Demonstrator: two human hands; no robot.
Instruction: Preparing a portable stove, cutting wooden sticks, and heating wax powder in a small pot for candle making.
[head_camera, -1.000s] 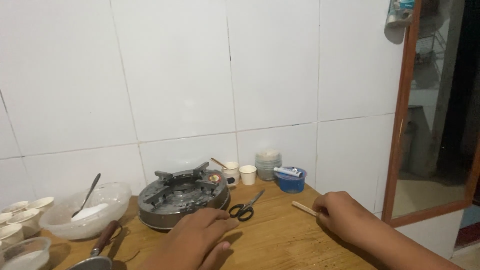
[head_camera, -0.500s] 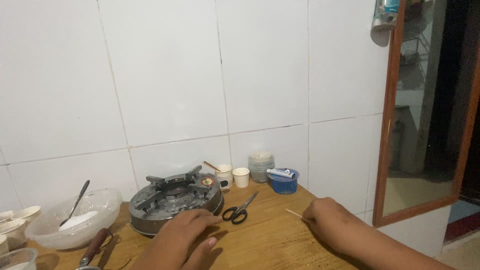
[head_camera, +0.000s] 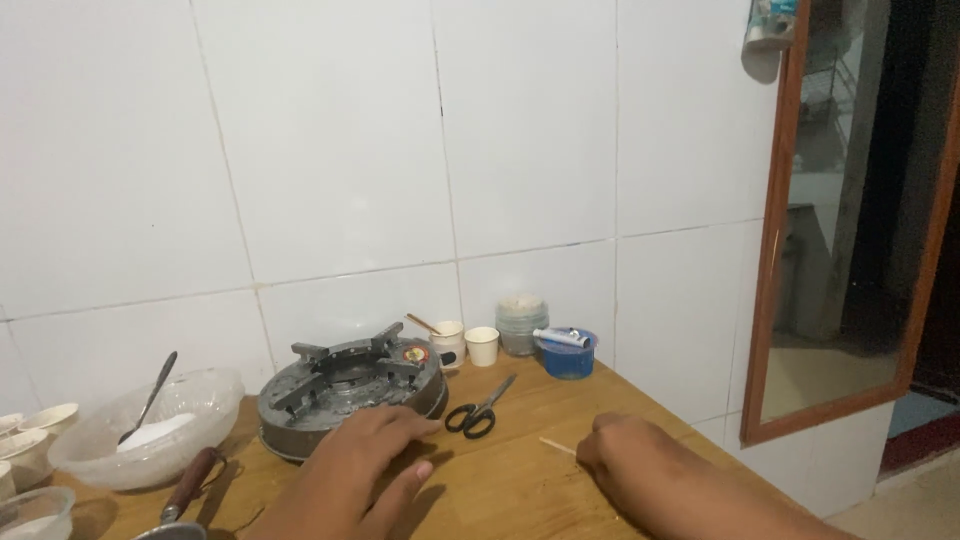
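My left hand (head_camera: 365, 465) lies flat on the wooden table (head_camera: 520, 480), fingers spread, just in front of a round grey burner (head_camera: 345, 385) and left of black scissors (head_camera: 478, 412). My right hand (head_camera: 628, 462) rests on the table further right, closed on a thin wooden stick (head_camera: 556, 445) whose tip pokes out to the left.
A clear bowl (head_camera: 150, 430) with white powder and a spoon stands at the left, with small cups beside it. Paper cups (head_camera: 482, 345), a lidded jar (head_camera: 522, 322) and a blue tub (head_camera: 568, 357) line the tiled wall. A wood-framed mirror (head_camera: 850, 220) is at the right.
My right hand with the stick has slid left and nearer to me. My left hand has shifted slightly left. The view has tilted up.
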